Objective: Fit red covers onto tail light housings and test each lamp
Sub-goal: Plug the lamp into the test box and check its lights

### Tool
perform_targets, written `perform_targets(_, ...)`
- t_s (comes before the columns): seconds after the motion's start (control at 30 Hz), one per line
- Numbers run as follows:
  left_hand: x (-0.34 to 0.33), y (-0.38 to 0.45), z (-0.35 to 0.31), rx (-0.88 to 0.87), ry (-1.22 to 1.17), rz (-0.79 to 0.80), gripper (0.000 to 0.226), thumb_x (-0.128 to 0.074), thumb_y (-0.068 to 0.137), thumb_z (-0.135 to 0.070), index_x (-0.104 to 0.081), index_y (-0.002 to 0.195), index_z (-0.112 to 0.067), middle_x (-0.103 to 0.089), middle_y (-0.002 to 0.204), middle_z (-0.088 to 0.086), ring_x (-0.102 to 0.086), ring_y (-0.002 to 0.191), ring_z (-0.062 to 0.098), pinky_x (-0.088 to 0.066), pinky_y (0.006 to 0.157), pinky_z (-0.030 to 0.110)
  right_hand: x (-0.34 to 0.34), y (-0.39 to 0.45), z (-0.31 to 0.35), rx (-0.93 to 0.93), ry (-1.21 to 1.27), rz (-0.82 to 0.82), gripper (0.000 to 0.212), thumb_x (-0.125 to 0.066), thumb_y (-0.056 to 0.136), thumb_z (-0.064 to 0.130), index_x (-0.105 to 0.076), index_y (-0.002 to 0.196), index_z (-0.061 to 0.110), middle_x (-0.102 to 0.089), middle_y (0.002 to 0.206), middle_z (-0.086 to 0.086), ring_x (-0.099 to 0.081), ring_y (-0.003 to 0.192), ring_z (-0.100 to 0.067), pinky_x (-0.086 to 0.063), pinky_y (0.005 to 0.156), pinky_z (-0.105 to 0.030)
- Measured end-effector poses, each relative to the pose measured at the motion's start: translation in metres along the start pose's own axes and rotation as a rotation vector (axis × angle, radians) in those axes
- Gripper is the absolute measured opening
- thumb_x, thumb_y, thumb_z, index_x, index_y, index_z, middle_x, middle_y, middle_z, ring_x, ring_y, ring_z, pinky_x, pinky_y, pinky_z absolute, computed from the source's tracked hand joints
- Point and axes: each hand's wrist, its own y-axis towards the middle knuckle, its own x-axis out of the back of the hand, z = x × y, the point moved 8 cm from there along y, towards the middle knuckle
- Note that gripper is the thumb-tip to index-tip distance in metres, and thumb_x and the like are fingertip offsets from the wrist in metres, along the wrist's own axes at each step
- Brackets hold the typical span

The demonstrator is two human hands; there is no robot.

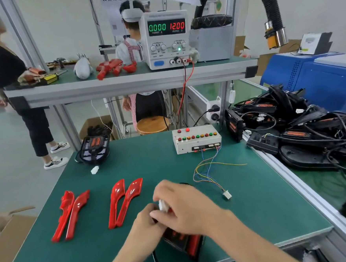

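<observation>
Housing in hand: tail light housing [184,244], black with red inserts, lies at the near edge of the bench [255,211], mostly hidden under both hands; a black lead loops from it over the edge.
Left hand [148,224]: fingers curled onto the housing's upper end, apparently steadying it.
Right hand [185,207]: fingers pinch a white connector [163,205] just above the housing, likely its plug being readied for the lamp test.
Test lead: loose coloured wire harness [208,173] ending in a white plug [227,195], lying just right of the hands, within reach for mating.
Red covers, near pair: two red covers [124,201] side by side, left of the hands.
Red covers, far pair: two more covers [70,214] further left, laid out the same way, presumably staged for later housings.
Carton: cardboard box [10,244] off the bench's left edge; contents cannot be told.
Second housing: black housing [94,149] with orange lamp insert at the far left corner, its white plug trailing beside it.
Test box: white switch box [196,138] with a row of coloured lamps, wired to the harness.
Side stock: heap of black housings [302,126] with tangled leads on the right-hand bench.
Power supply: bench supply [166,39] on the upper shelf, reading 12.00 volts, zero current, so no lamp is drawing power.
</observation>
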Motion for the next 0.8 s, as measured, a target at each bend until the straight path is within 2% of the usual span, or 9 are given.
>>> perform_targets(0.07, -0.002, 0.000, 0.008, 0.004, -0.050, 0.025, 0.026, -0.064, 0.085, -0.018, -0.067, 0.109, -0.027, -0.077, 0.101, -0.011, -0.070, 0.100, 0.005, -0.057, 0.088, 0.032, -0.016, -0.011, 0.011, 0.036, 0.000, 0.003, 0.021, -0.046, 0.098, 0.019, -0.058, 0.113, 0.010, -0.059, 0.119, -0.005, -0.059, 0.099, -0.028, -0.051, 0.083, -0.046)
perform_targets(0.13, -0.007, 0.000, 0.013, -0.014, -0.100, 0.095, 0.030, -0.060, 0.094, -0.008, -0.067, 0.116, -0.027, -0.076, 0.108, -0.016, -0.069, 0.107, 0.002, -0.054, 0.087, 0.021, -0.027, -0.022, 0.014, 0.027, 0.046, 0.003, 0.034, -0.040, 0.093, 0.007, -0.058, 0.122, 0.007, -0.059, 0.128, -0.007, -0.058, 0.113, -0.029, -0.051, 0.092, -0.045)
perform_targets(0.27, -0.008, 0.000, 0.024, 0.077, -0.474, 0.264, 0.033, -0.049, 0.098, -0.009, -0.076, 0.116, -0.013, -0.075, 0.121, 0.007, -0.068, 0.117, 0.018, -0.053, 0.091, 0.026, -0.034, -0.032, 0.025, 0.059, -0.103, -0.135, 0.052, -0.042, 0.083, 0.013, -0.063, 0.130, 0.010, -0.066, 0.131, 0.000, -0.064, 0.115, -0.019, -0.048, 0.099, -0.036)
perform_targets(0.4, 0.000, 0.005, 0.035, 0.303, -0.734, 0.191, 0.051, -0.040, 0.100, -0.040, -0.083, 0.094, -0.014, -0.074, 0.117, 0.016, -0.070, 0.108, 0.024, -0.047, 0.095, 0.041, -0.041, -0.027, 0.033, 0.016, -0.202, -0.170, 0.056, -0.046, 0.082, 0.022, -0.056, 0.137, 0.012, -0.067, 0.132, 0.004, -0.068, 0.103, -0.011, -0.040, 0.101, -0.037)
perform_targets(0.47, -0.003, 0.009, 0.028, 0.347, -0.666, 0.226, 0.066, -0.035, 0.102, -0.059, -0.084, 0.092, -0.016, -0.077, 0.112, 0.011, -0.073, 0.107, 0.022, -0.049, 0.094, 0.039, -0.047, -0.022, 0.038, 0.004, -0.269, -0.145, 0.057, -0.044, 0.085, 0.023, -0.048, 0.140, 0.010, -0.062, 0.139, 0.000, -0.067, 0.109, -0.011, -0.045, 0.106, -0.036)
perform_targets(0.53, -0.005, 0.013, 0.019, 0.393, -0.582, 0.288, 0.060, -0.045, 0.097, -0.060, -0.084, 0.083, -0.018, -0.078, 0.103, 0.007, -0.076, 0.098, 0.019, -0.053, 0.085, 0.035, -0.050, -0.018, 0.039, -0.027, -0.284, -0.150, 0.049, -0.035, 0.092, 0.015, -0.061, 0.134, 0.014, -0.066, 0.134, 0.002, -0.066, 0.117, -0.014, -0.046, 0.106, -0.036)
perform_targets(0.6, -0.006, 0.014, 0.013, 0.427, -0.513, 0.374, 0.051, -0.052, 0.096, -0.055, -0.083, 0.081, -0.017, -0.077, 0.100, 0.007, -0.075, 0.094, 0.020, -0.054, 0.084, 0.035, -0.050, -0.017, 0.037, -0.091, -0.268, -0.095, 0.059, -0.022, 0.094, 0.014, -0.072, 0.124, 0.019, -0.071, 0.125, 0.004, -0.068, 0.115, -0.013, -0.043, 0.106, -0.036)
perform_targets(0.7, -0.004, 0.014, 0.010, 0.400, -0.366, 0.423, 0.044, -0.052, 0.103, -0.043, -0.080, 0.088, -0.013, -0.075, 0.100, 0.010, -0.071, 0.093, 0.021, -0.054, 0.091, 0.038, -0.047, -0.022, 0.040, -0.068, -0.373, -0.115, 0.056, -0.039, 0.083, 0.022, -0.065, 0.131, 0.015, -0.067, 0.123, 0.001, -0.068, 0.103, -0.011, -0.033, 0.113, -0.036)
perform_targets(0.8, -0.001, 0.018, 0.021, 0.314, -0.237, 0.311, 0.035, -0.050, 0.103, -0.024, -0.078, 0.091, -0.007, -0.075, 0.092, 0.010, -0.067, 0.080, 0.020, -0.053, 0.076, 0.033, -0.032, -0.045, 0.031, -0.091, -0.216, -0.312, 0.048, -0.054, 0.086, 0.035, -0.064, 0.130, 0.017, -0.062, 0.126, 0.000, -0.061, 0.116, -0.015, -0.033, 0.110, -0.037)
